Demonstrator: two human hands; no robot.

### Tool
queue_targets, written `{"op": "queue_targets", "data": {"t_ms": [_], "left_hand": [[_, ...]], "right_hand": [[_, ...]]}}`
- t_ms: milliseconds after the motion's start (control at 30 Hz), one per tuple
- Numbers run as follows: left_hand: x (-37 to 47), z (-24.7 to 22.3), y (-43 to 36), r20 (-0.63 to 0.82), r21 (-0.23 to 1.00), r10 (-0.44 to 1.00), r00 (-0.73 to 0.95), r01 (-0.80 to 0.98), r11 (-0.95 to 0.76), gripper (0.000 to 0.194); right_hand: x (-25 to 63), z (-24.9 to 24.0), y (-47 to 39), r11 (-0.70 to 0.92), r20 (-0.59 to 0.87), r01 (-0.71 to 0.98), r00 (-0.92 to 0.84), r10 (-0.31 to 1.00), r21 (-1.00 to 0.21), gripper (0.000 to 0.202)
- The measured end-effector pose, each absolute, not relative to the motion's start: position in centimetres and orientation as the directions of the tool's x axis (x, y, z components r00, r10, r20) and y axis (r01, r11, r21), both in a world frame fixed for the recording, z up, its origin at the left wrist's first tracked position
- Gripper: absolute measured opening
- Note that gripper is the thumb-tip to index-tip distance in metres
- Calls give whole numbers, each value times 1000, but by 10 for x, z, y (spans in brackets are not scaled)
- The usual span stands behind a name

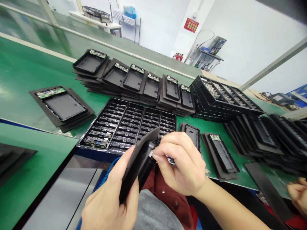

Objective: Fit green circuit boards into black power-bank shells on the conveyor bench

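Note:
My left hand (112, 195) is wrapped round a black plastic case (134, 175), held on edge with a dark foam sheet (144, 143) against its back. At the top end of the case, the thumb and fingertips of my right hand (179, 163) pinch a small pale piece (151, 153), too small to name, close to the rim. The inside of the held case is mostly turned away from view. Just beyond my hands lies a black compartment tray (115, 148), with several green circuit boards (98, 137) in its near left slots.
Behind the tray stand stacked foam sheets bearing open cases (134, 78) with circuit boards. Another case (64, 107) lies on sheets at left. Stacked full trays (223, 95) stand at back right. At far right, another person's hand (298, 193) is beside more cases (261, 131).

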State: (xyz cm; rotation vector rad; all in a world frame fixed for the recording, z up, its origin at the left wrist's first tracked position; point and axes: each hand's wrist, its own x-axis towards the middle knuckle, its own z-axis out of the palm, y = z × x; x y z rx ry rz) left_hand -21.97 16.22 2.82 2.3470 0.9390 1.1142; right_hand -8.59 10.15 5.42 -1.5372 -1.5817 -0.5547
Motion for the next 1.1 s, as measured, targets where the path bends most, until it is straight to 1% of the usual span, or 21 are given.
{"op": "queue_targets", "data": {"t_ms": [167, 267, 333, 467, 767, 867, 1000, 1100], "left_hand": [[-225, 23, 164, 602, 490, 632, 488, 399, -775, 64], [-228, 19, 166, 628, 458, 594, 503, 378, -805, 62], [-229, 19, 166, 613, 463, 609, 503, 396, -793, 62], [-230, 22, 164, 560, 472, 640, 527, 432, -768, 68], [-228, 26, 164, 546, 514, 660, 516, 415, -750, 68], [-227, 27, 168, 505, 544, 676, 536, 411, -732, 61], [-227, 30, 169, 429, 589, 745, 510, 467, -659, 43], [-225, 31, 166, 417, 580, 761, 497, 499, -644, 38]], "right_hand": [[-87, 55, 101, 151, 799, 964, 89, 595, -220, 9], [-87, 55, 102, 148, 800, 966, 86, 594, -213, 9], [-87, 55, 102, 150, 801, 966, 81, 593, -209, 9], [-86, 55, 102, 168, 808, 966, 65, 586, -199, 9], [-86, 52, 104, 187, 820, 962, 61, 568, -201, 11], [-88, 53, 103, 175, 818, 952, 112, 565, -251, 9], [-92, 55, 100, 106, 790, 940, 208, 577, -325, 9], [-97, 57, 98, 67, 772, 934, 247, 585, -350, 10]]}}
